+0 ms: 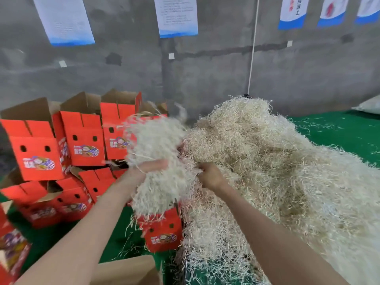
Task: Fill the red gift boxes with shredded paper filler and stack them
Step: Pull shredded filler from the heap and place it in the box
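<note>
A big mound of pale shredded paper filler (267,161) covers the right half of the green floor. My left hand (148,168) grips a large blurred clump of filler (156,161), lifted above a red gift box (162,233) that stands open below it. My right hand (209,175) pinches strands at the clump's right edge, against the mound. Stacked red gift boxes (82,145) with open flaps stand at the left.
More red boxes (67,204) lie tumbled lower left. A brown cardboard flap (131,270) sits at the bottom edge. The grey wall (205,68) with hung posters closes the back. Green floor (339,132) shows at the right, scattered with loose strands.
</note>
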